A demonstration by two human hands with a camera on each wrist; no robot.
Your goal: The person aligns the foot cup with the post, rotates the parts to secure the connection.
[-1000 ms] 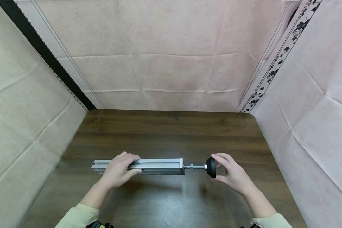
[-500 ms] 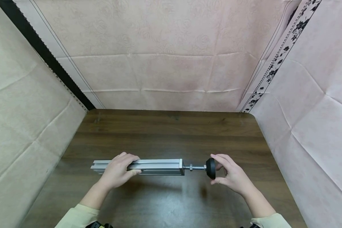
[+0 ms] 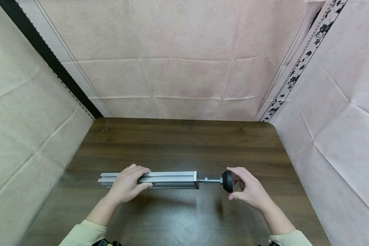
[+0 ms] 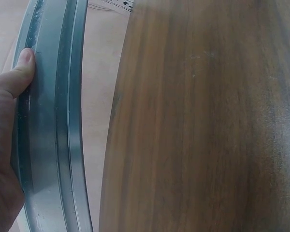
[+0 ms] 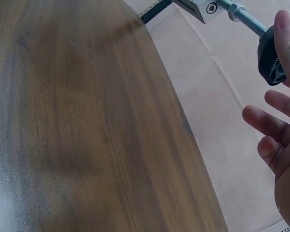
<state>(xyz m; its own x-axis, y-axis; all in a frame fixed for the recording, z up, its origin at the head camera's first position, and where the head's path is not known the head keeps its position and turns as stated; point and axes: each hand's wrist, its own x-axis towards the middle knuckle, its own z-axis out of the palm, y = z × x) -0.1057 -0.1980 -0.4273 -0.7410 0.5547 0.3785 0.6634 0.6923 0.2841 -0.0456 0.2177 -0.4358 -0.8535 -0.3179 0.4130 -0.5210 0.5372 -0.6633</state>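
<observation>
Closest to me are the two pale green sleeves (image 3: 84, 233), a bit of black gear (image 3: 104, 242) showing at the left cuff. The left hand (image 3: 128, 182) grips the slotted aluminium extrusion (image 3: 172, 179) from above, its thumb against a groove on the near side. A short stub sticks out to the left of that hand; the longer stretch runs right, roughly level, raised above its shadow on the table. At its right end is an end plate (image 3: 195, 180) with a socket-head bolt (image 5: 212, 7). From there a threaded rod (image 3: 214, 180) carrying a hex nut (image 3: 206, 180) reaches towards the right hand (image 3: 249, 188), which has thumb and forefinger curled around the black levelling foot (image 3: 227, 181); whether the thumb tip presses it I can't tell. The other fingers are bent in behind. Past both hands the wood-grain tabletop (image 3: 184, 147) runs to a creased pinkish cloth (image 3: 172, 78), with a black strip (image 3: 52, 58) off to the left and a floral border (image 3: 295, 77) off to the right.
</observation>
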